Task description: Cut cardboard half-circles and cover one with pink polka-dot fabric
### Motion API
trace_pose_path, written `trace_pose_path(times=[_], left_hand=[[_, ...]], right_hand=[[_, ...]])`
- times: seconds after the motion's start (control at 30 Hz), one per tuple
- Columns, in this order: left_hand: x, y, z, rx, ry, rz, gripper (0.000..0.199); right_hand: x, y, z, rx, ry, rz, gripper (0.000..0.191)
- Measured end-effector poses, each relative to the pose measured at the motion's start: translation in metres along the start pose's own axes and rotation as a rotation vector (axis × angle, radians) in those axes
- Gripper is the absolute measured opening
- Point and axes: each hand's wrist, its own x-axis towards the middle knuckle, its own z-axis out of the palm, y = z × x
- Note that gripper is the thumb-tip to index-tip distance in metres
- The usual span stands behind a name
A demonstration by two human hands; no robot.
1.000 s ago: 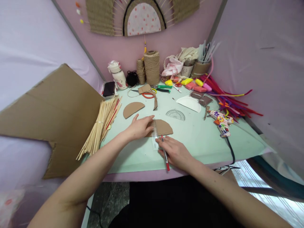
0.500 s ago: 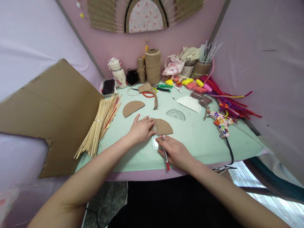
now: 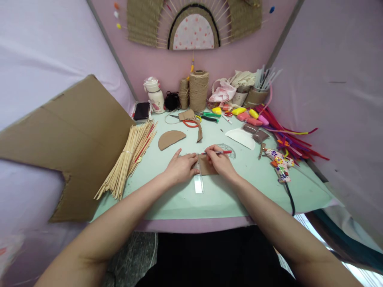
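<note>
A clear ruler (image 3: 198, 186) lies upright across a half-round piece of cardboard (image 3: 206, 167) on the mint-green table. My left hand (image 3: 182, 167) rests flat on the ruler and the cardboard's left side, fingers stretched out. In my right hand (image 3: 220, 161) is a red-ended pen (image 3: 226, 152), held nearly level, its tip close to the ruler's top edge. My right hand covers much of the cardboard's right side. A clear protractor (image 3: 231, 150) lies partly hidden behind that hand. A second cardboard half circle (image 3: 171, 139) lies behind my left hand.
Wooden sticks (image 3: 127, 157) and a large cardboard sheet (image 3: 72, 143) are on the left. Scissors (image 3: 190, 123), pliers (image 3: 211, 116), twine spools (image 3: 199, 91) and a bottle (image 3: 155, 97) stand or lie behind. A glue gun (image 3: 281, 163) with its cord and pipe cleaners (image 3: 295, 137) lie right.
My right hand has moved up from the ruler's lower end to its top, and the pen has swung from pointing away to lying nearly level. The left hand stays on the ruler.
</note>
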Motion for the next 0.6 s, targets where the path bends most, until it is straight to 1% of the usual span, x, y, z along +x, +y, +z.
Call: trace_pose_path(times=[0.1,0.3,0.6], left_hand=[[0.0003,-0.0015,0.0018,-0.005,0.004,0.010,0.040],[0.0005,-0.0034,0.0051,-0.017,0.003,0.012,0.044],[-0.0002,-0.0029,0.0031,-0.029,0.007,0.020,0.044]], right_hand=[[0.0025,0.0049,0.0047,-0.011,-0.001,-0.002,0.022],[0.0047,0.0054,0.0069,-0.052,-0.013,-0.032,0.024],[0.0055,0.0062,0.0092,-0.092,0.000,-0.055,0.028]])
